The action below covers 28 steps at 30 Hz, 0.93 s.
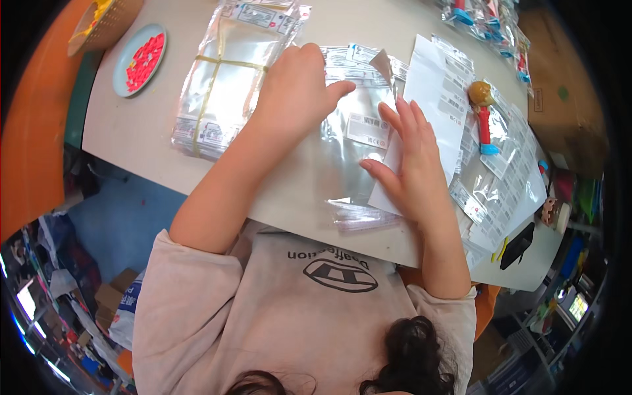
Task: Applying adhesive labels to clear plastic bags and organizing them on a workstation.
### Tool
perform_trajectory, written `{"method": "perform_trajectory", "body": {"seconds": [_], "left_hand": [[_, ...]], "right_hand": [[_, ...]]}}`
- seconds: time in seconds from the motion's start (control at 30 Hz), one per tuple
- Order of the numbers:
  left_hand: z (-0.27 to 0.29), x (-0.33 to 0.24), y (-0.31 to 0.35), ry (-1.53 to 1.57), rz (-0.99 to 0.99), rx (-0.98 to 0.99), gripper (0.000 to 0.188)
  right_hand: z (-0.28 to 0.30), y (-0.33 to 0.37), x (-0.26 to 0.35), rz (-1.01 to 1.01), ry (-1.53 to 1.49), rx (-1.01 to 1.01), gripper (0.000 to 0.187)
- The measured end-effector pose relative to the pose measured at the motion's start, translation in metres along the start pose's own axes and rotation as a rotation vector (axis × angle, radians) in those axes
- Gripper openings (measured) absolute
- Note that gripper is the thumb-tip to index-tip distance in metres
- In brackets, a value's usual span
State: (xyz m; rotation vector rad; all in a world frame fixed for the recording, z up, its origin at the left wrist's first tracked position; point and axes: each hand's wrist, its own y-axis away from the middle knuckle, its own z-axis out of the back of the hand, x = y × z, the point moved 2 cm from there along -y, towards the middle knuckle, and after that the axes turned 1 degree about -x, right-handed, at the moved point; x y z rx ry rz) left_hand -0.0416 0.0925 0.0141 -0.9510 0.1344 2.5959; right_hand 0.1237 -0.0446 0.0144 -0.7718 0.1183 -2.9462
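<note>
Clear plastic bags [342, 168] with printed top strips lie in front of me, and a white label [367, 130] sits on the uppermost one. My left hand [293, 89] rests over their upper left edge, thumb stretched out to the right; its other fingers curl under and are mostly hidden. Beside the label, my right hand [418, 158] is open, fingers extended, holding nothing visible. It lies over the edge of a white sheet [421, 85] bearing printed labels. Left of my left hand is a bundle of clear bags [214, 99] tied crosswise with a yellowish band.
A plate [117, 69] of small red pieces and a woven basket [108, 29] stand at far left. A red-and-blue toy with a brown head [485, 118] lies on label sheets at right. Bagged toys [490, 23] and a cardboard box [566, 99] are beyond. A dark phone-like object [518, 247] lies near the right edge.
</note>
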Motion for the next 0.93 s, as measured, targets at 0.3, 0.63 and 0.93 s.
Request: {"method": "perform_trajectory", "body": {"seconds": [0.3, 0.63, 0.93], "left_hand": [[0.002, 0.001, 0.008, -0.143, -0.012, 0.04, 0.042], [0.001, 0.002, 0.033, -0.092, -0.241, -0.087, 0.046], [-0.02, 0.006, 0.054, -0.274, -0.353, 0.15, 0.102]], "right_hand": [[0.038, 0.007, -0.017, -0.327, -0.145, 0.09, 0.094], [0.013, 0.005, -0.009, -0.087, 0.06, 0.008, 0.075], [0.043, 0.012, -0.024, -0.379, -0.49, -0.182, 0.062]]}}
